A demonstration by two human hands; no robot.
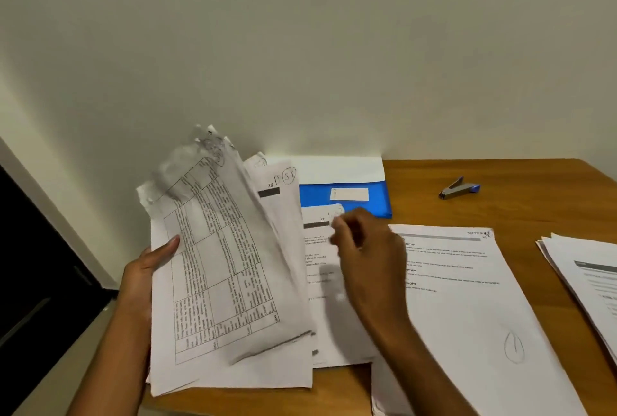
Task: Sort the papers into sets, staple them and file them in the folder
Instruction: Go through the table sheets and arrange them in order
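Left hand (pixel 143 278) grips the paper stack (pixel 227 265) while right hand (pixel 364 248), fingers curled, pinches a sheet (pixel 320 268) beside it.

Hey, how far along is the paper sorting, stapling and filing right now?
Partly sorted: one white printed sheet pile and another paper stack lie apart on the wooden table. In hand: the left hand grips a fanned bundle of printed pages, while the right hand leafs through it. Left: the grey and blue stapler sits untouched, and the blue plastic folder lies closed.
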